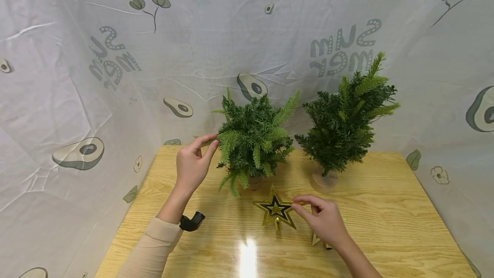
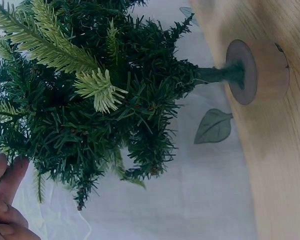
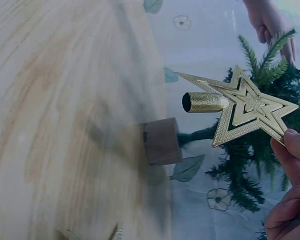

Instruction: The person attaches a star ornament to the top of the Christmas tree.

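My right hand (image 1: pixel 322 220) pinches one point of a gold star topper (image 1: pixel 275 208) between thumb and fingertips. In the right wrist view the star (image 3: pixel 252 102) has its hollow tube socket facing the table side. My left hand (image 1: pixel 193 162) pinches a branch tip at the left side of the left small green tree (image 1: pixel 254 140). The left wrist view shows this tree (image 2: pixel 90 100) upon a round wooden base (image 2: pixel 272 72), with the left fingers (image 2: pixel 12 182) at its foliage. In the head view the star is in front of that tree's base.
A second green tree (image 1: pixel 343 128) stands on a round base (image 1: pixel 324 180) at the right. Another gold star (image 1: pixel 315 239) lies on the wooden table (image 1: pixel 401 222), partly hidden under my right hand. A printed cloth (image 1: pixel 216 33) hangs behind and at both sides.
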`<state>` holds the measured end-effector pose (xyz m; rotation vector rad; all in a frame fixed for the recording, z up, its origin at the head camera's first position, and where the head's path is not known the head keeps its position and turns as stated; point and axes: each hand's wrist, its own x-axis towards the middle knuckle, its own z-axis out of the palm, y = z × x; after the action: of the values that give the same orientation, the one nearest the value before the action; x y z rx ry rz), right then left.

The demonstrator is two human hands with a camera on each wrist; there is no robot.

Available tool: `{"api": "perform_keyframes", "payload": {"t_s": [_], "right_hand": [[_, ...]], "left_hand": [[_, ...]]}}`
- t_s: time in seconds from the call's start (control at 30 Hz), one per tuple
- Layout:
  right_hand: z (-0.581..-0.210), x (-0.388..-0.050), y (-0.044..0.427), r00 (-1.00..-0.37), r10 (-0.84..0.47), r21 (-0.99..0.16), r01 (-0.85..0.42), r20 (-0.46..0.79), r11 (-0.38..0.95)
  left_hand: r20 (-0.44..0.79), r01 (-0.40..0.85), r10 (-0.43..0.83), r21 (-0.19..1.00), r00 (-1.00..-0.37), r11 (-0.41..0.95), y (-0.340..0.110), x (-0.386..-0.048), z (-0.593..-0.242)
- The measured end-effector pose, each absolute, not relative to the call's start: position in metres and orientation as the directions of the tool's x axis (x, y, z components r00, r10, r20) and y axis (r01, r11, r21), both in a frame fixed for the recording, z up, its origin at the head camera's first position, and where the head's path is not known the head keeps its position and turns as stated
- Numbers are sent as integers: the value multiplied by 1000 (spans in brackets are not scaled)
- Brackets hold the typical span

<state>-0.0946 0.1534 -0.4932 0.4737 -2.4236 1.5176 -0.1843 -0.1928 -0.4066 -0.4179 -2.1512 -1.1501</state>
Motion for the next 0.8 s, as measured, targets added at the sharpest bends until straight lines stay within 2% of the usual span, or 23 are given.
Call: {"api": "perform_keyframes", "payload": {"t_s": [0.33,0.6,0.8], "right_hand": [[-478,-92,158,-861,-132,-753,-496,491,433],[-461,-87,160,-849,-128,-747,-514,513,421],[-446,-85,161,-801,-164,-703,-587,576,401]], "left_hand": [[657,522,-43,635,-752,570,-192,-182,-405],[664,534,-34,629,-747,565,-193,-184,-407],[669,541,-29,625,-743,563,-193,-184,-407]]}}
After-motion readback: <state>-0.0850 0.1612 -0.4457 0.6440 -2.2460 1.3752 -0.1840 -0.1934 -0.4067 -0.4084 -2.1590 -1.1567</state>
